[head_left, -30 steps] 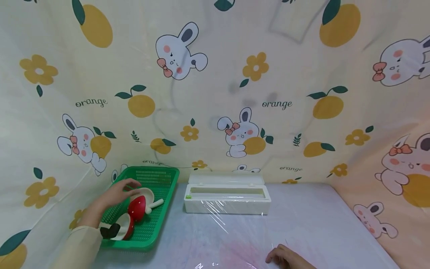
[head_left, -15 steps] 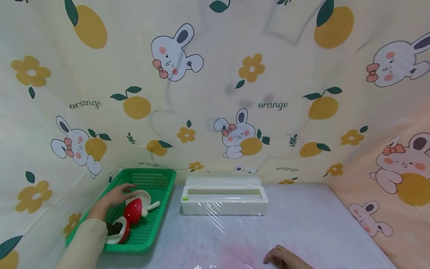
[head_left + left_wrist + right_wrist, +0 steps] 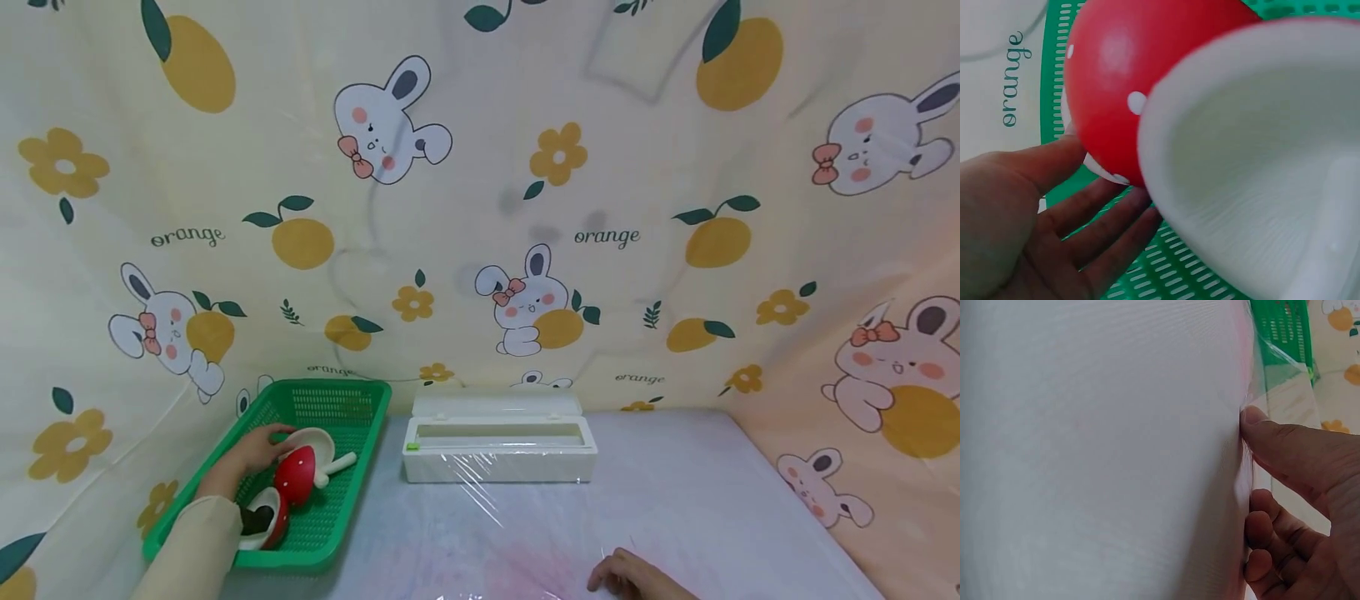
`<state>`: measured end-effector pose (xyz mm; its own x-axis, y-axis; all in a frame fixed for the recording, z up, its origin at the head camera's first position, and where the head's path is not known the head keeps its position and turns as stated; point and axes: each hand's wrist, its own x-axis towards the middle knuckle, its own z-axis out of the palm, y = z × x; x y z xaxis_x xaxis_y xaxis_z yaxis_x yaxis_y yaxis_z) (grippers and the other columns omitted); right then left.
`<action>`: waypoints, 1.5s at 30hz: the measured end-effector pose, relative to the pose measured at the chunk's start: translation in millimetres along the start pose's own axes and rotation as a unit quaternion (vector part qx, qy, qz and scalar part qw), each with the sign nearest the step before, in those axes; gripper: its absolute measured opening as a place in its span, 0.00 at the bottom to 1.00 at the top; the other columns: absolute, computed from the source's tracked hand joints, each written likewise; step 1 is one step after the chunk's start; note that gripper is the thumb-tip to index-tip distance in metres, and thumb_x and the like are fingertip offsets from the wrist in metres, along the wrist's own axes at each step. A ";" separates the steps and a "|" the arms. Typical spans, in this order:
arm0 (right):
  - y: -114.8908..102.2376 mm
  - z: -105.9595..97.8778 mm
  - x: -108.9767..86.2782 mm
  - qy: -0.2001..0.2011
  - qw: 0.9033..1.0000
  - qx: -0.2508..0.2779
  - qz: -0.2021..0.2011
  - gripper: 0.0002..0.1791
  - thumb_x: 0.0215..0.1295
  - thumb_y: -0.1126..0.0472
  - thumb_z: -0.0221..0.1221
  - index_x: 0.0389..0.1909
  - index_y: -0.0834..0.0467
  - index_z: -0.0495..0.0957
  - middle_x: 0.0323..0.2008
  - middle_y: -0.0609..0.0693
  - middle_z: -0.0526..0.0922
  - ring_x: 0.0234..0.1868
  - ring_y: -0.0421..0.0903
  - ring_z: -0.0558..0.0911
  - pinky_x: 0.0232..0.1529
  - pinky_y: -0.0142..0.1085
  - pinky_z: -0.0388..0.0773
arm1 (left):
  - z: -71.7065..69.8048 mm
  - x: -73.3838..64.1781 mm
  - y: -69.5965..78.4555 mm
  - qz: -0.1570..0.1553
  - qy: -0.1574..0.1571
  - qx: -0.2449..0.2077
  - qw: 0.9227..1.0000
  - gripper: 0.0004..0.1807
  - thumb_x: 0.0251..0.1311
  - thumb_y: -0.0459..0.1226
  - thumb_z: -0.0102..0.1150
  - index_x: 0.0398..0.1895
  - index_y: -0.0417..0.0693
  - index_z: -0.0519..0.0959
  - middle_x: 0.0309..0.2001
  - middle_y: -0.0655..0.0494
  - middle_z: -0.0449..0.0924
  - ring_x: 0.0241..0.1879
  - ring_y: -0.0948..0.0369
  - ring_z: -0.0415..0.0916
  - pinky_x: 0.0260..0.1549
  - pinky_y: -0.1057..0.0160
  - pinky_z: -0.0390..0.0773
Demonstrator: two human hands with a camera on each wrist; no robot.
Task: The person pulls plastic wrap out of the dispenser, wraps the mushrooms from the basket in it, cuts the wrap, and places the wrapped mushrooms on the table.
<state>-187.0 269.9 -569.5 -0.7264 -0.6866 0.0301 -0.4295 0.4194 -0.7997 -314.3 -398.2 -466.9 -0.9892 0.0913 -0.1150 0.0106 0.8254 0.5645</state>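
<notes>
My left hand (image 3: 251, 454) reaches into the green basket (image 3: 330, 383) at the left of the head view. In the left wrist view, its thumb and extended fingers lie about the edge of a red, white-dotted bowl (image 3: 1116, 56). A second bowl (image 3: 1229, 169), white inside, stands in front with its handle partly seen. Near the table front, my right hand (image 3: 633, 575) has curled fingers. Its thumb pinches clear plastic wrap (image 3: 1282, 375) in the right wrist view; the fingertips behind are partly hidden. The wrap runs from a white dispenser box (image 3: 498, 468).
The dispenser's lid (image 3: 495, 403) is raised, and a small green slider (image 3: 412, 447) sits at its left end. A patterned curtain (image 3: 450, 200) encloses the table (image 3: 675, 483) at the back and sides. A short white handle (image 3: 341, 464) juts across the basket.
My left hand has lowered slightly toward the bowls and come closer to the pale one. The head view has shifted a little. My right hand stays in place.
</notes>
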 end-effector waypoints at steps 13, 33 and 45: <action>-5.0 2.7 -2.1 0.000 0.998 0.011 0.054 0.13 0.74 0.55 0.69 0.53 0.51 0.81 0.38 0.38 0.72 0.35 0.30 0.71 0.34 0.30 0.70 | 2.9 -2.2 -1.7 -0.023 0.017 -0.001 1.000 0.22 0.78 0.32 0.56 0.63 0.19 0.72 0.47 0.29 0.83 0.40 0.48 0.81 0.44 0.48 0.87; 3.0 2.3 -0.2 0.008 1.000 0.004 -0.014 0.14 0.73 0.56 0.68 0.55 0.50 0.80 0.40 0.34 0.71 0.37 0.28 0.71 0.34 0.28 0.72 | -1.8 -4.6 -4.1 -0.047 0.101 -0.053 0.992 0.28 0.84 0.42 0.51 0.70 0.23 0.68 0.53 0.22 0.76 0.35 0.51 0.83 0.35 0.56 0.86; -2.9 2.6 -3.4 0.008 0.999 0.006 0.034 0.15 0.72 0.54 0.70 0.54 0.52 0.80 0.39 0.38 0.72 0.35 0.30 0.71 0.35 0.29 0.72 | -11.7 -7.9 22.0 -0.029 0.147 -0.110 0.983 0.31 0.85 0.45 0.50 0.72 0.24 0.67 0.57 0.19 0.77 0.33 0.51 0.89 0.33 0.63 0.87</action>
<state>-181.9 269.5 -568.9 -0.7624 -0.6470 -0.0146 -0.3725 0.4571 -0.8076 -308.0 -387.4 -444.0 -0.9870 -0.1448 0.0703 -0.0479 0.6812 0.7305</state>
